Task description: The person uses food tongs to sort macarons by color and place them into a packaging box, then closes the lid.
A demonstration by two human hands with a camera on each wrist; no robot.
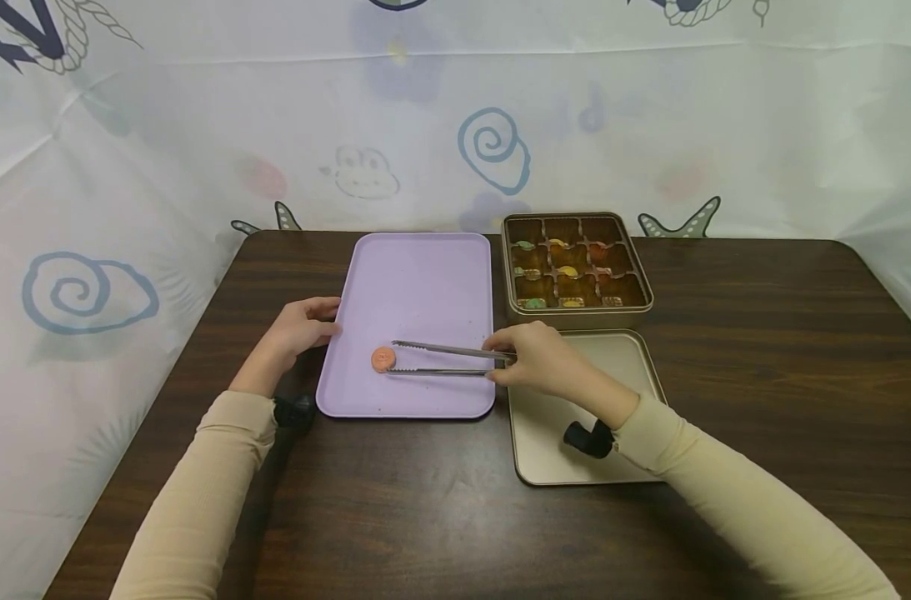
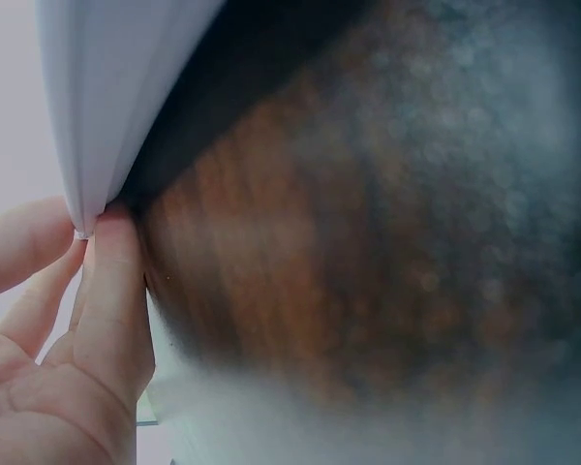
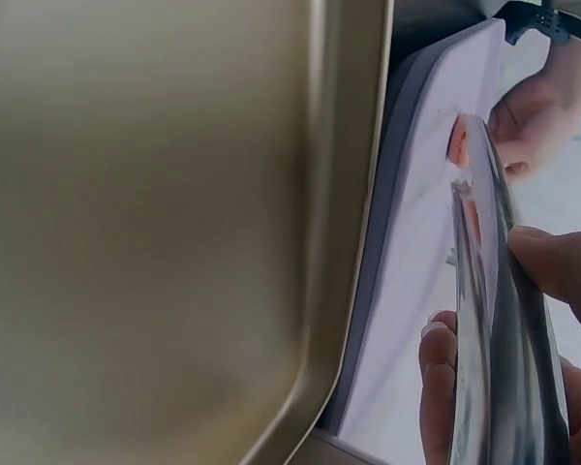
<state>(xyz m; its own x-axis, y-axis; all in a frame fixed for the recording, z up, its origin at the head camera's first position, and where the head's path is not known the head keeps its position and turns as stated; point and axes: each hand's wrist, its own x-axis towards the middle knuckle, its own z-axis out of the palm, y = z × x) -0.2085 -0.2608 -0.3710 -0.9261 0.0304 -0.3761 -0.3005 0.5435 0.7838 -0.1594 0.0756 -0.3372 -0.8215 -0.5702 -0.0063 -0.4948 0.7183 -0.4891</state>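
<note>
My right hand [image 1: 538, 357] grips metal tongs [image 1: 447, 372] over the lower part of the lilac tray [image 1: 425, 283]. The tongs point left with their two arms apart, and their tips are right at a small round orange cookie [image 1: 383, 359] lying on the tray. In the right wrist view, thumb and fingers hold the tongs [image 3: 508, 339] from both sides, and the cookie [image 3: 458, 140] shows near the tips. My left hand [image 1: 299, 333] pinches the tray's left rim. In the left wrist view, the thumb and fingers [image 2: 111, 291] meet at that tray rim [image 2: 126, 87].
A gold tin [image 1: 578, 317] with a grid of brown compartments stands behind my right hand, with small green, yellow and red bits inside. Its gold lid [image 1: 553, 442] lies in front, under my right forearm. The dark wooden table [image 1: 395, 508] meets a printed white cloth [image 1: 425, 133] behind.
</note>
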